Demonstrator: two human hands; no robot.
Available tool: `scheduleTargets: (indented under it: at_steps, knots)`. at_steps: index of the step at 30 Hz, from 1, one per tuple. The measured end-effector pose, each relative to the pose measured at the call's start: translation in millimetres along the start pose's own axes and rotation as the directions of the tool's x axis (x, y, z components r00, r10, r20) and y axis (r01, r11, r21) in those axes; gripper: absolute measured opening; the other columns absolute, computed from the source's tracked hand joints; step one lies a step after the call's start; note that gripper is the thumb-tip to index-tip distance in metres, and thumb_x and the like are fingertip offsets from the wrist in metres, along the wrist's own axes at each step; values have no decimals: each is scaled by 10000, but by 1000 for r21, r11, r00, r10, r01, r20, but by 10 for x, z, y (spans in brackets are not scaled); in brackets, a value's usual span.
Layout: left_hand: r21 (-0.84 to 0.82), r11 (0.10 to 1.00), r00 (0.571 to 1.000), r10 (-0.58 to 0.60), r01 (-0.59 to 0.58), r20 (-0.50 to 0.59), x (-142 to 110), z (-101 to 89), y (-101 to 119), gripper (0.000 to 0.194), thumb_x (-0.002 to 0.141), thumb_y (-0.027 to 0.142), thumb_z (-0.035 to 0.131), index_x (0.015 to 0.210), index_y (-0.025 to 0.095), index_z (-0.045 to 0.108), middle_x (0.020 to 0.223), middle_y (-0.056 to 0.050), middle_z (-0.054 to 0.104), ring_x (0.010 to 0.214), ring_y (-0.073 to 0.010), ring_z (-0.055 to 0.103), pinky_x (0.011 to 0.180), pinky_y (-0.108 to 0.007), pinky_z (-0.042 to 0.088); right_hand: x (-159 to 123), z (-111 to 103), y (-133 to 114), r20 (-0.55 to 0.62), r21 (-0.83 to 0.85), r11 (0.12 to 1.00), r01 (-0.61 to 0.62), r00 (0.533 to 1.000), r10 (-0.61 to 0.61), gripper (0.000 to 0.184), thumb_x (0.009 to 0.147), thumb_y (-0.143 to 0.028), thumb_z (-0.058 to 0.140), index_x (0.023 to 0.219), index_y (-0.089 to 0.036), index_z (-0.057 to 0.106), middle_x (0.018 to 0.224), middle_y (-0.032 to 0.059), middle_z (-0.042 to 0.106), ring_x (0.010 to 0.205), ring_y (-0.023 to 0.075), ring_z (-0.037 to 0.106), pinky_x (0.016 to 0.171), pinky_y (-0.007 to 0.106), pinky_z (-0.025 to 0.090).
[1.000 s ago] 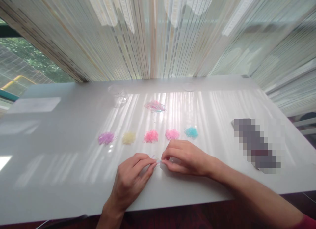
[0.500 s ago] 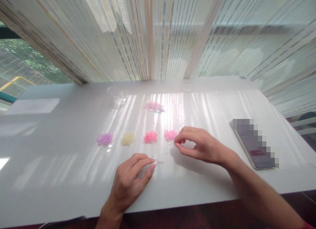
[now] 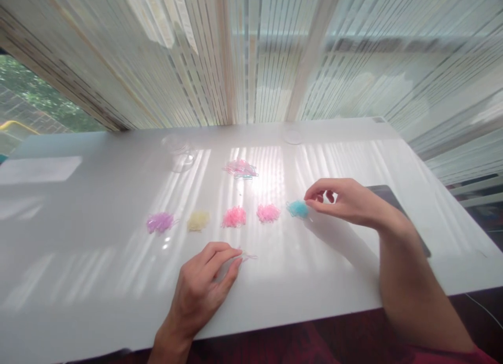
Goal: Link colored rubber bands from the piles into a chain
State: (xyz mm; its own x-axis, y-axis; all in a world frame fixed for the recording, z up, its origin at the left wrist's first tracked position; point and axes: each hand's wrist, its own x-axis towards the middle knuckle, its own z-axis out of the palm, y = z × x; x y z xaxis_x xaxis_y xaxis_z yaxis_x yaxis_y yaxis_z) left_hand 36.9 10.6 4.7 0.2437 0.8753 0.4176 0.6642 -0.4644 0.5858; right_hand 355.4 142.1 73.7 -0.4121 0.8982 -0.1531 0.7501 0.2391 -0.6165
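Striped curtains (image 3: pixel 267 55) hang behind the white desk (image 3: pixel 98 196), and sunlight falls through them in streaks. From where I stand, the change is in the right hand (image 3: pixel 346 204): a second ago it met the left at the pale loops, half a second ago it was beside the light pink pile (image 3: pixel 268 213), and now its fingertips are at the right edge of the turquoise pile (image 3: pixel 297 209). I can't tell whether those fingers grip a piece or only touch the pile. Meanwhile the left hand (image 3: pixel 200 283) has stayed put near the front, thumb and forefinger seemingly pinching the pale loops (image 3: pixel 250 257). So the work is now split: the left keeps that piece alone while the right attends to the turquoise.

Leftward along the row from the light pink lie a coral pile (image 3: pixel 234 217), a yellow pile (image 3: pixel 198 220) and a purple pile (image 3: pixel 160 222). Farther back sit a mixed heap (image 3: pixel 241 168) of coloured loops and a clear jar (image 3: pixel 179 158). Right arm and hand now partly cover the phone (image 3: pixel 389 195).
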Motion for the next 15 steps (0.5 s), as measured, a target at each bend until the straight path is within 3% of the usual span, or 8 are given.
scheduleTargets:
  at_steps: [15]
  knots:
    - [1, 1000, 1000, -4, 4, 1, 7, 4, 5, 104, 984, 182, 634, 1051, 206, 710, 935, -23, 702, 573, -82, 560, 552, -209, 508, 31, 65, -45, -44, 49, 997, 57, 998, -55, 238, 912, -450, 653, 834, -241, 737, 865, 44, 750, 766, 203, 649, 632, 317, 505]
